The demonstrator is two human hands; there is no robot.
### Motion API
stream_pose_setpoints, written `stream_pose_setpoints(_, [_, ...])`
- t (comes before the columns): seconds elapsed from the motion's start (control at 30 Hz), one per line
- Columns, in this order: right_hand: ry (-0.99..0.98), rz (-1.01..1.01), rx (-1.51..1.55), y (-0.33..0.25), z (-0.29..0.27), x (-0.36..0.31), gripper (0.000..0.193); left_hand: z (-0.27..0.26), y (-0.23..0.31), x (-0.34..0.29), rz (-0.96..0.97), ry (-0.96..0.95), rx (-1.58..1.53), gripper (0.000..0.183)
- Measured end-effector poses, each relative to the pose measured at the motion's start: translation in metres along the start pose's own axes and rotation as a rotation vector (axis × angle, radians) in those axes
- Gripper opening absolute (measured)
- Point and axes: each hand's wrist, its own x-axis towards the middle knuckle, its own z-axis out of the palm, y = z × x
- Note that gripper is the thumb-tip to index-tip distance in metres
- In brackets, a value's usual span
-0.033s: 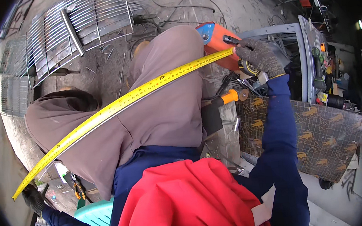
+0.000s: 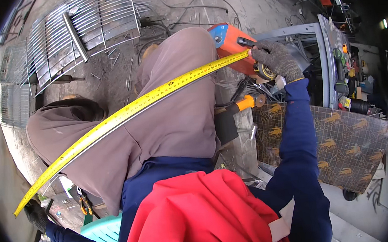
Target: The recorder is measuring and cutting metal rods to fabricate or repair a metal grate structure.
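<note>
A yellow tape measure blade (image 2: pixel 149 97) stretches in a bow across my lap, from the lower left up to the right. My right hand (image 2: pixel 281 61), in a grey knit glove with bare fingertips showing, pinches the blade at its right end. The black-and-yellow tape case (image 2: pixel 264 71) sits under that palm. Along the blade's lower edge runs a thin pale metal rod (image 2: pixel 110 133). My left hand (image 2: pixel 35 216), in a dark glove, closes on the blade near its free tip; its fingers are partly hidden.
An orange-and-blue machine (image 2: pixel 231 46) stands beyond my right knee, near an angle grinder (image 2: pixel 245 103). A patterned board (image 2: pixel 324 145) lies at the right. Metal grilles (image 2: pixel 84 24) rest at the far left. Pliers (image 2: pixel 85 202) lie near a turquoise stool (image 2: pixel 104 232). Cables cross the floor.
</note>
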Motion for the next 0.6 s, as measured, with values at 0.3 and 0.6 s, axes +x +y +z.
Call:
stream_pose_setpoints(0.3, [0.093,0.027,0.053,0.029,-0.006,0.007,0.051,0.003,0.021,0.006,0.096,-0.106,0.245,0.024])
stream_pose_setpoints(0.6, [0.071,0.103,0.039,0.043,-0.014,0.009,0.056,0.015,0.002,-0.002,0.204,-0.012,0.437,0.024])
